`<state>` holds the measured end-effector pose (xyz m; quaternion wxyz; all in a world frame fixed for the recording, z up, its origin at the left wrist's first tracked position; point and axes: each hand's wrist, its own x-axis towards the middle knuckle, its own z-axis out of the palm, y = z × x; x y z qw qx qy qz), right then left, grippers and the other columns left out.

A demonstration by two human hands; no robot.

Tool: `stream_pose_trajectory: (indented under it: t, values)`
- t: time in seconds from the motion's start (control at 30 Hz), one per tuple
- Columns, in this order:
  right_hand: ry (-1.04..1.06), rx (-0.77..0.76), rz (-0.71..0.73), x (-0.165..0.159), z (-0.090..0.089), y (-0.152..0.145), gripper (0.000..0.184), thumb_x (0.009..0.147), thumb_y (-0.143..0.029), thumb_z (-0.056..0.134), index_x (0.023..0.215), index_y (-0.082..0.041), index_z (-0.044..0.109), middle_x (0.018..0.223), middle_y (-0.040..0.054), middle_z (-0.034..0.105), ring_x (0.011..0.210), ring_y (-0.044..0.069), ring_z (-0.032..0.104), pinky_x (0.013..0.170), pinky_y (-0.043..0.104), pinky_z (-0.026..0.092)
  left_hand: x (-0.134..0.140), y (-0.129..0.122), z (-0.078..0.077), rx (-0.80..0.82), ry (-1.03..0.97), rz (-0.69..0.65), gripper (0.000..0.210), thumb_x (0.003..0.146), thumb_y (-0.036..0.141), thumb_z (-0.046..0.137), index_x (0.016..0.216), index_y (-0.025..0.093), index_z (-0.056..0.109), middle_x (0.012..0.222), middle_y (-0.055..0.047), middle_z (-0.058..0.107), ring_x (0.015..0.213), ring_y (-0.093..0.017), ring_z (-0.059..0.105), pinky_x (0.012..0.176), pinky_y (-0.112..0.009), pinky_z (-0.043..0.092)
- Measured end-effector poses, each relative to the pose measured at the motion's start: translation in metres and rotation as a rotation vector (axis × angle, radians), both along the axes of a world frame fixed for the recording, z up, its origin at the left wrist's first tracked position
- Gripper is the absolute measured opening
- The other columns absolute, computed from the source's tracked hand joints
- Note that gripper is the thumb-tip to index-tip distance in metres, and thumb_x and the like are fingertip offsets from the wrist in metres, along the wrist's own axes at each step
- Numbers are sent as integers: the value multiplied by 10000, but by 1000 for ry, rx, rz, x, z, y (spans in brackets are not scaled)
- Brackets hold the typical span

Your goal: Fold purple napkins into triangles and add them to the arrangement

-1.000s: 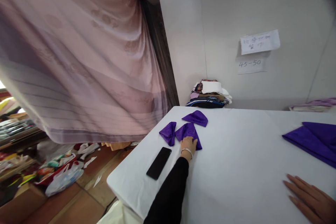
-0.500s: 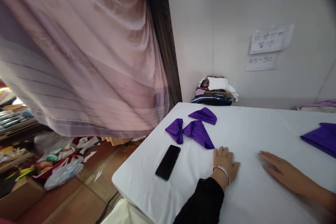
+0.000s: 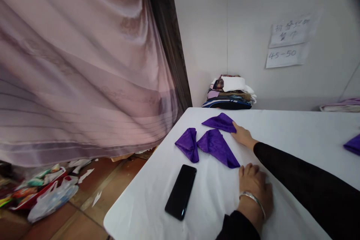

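Observation:
My right hand (image 3: 243,135) reaches across the white table to the rearmost folded purple napkin (image 3: 219,122) and has its fingers closed on the right corner of it. Nearer to me, my left hand (image 3: 255,187) rests on the tabletop, a silver bangle on its wrist. Its fingers are bent a little and apart, with nothing in them. Just beyond its fingertips lies the tip of a second folded purple napkin (image 3: 218,147). A third one, a smaller purple fold (image 3: 188,144), sits to the left, nearly touching the second.
A black phone (image 3: 181,192) lies at the front left of the white table (image 3: 135,198). Another purple cloth (image 3: 353,144) shows at the right edge. Folded clothes (image 3: 229,93) are stacked behind the table by the wall. A pink curtain (image 3: 107,63) hangs at left, above bags on the floor.
My right hand has gone from the table's right side over to the rear napkin and taken hold of its corner. The left hand stays on the tabletop. The view has shifted slightly.

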<state>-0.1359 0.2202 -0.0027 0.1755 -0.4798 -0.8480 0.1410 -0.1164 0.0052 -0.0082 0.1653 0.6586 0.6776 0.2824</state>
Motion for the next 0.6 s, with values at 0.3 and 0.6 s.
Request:
stream_pose_trajectory:
  t: [0.3,0.6]
  values:
    - [215,-74,-18,0,1,15,287,837,-181,426,1026,-149,639,1087,100,629,1016,209,541,883,293,364,-6,9,-1,-118,57,-26,311,820,353,449,1103,271,548,1335,13,438,1275,-201,272,1114,-426,120]
    - [430,-210,-159,112,13,-41,156,813,-168,471,866,-160,618,656,-14,624,552,110,571,562,216,436,-21,31,-22,186,126,5,286,789,257,453,979,180,652,1153,-98,612,1120,-261,509,982,-486,362]
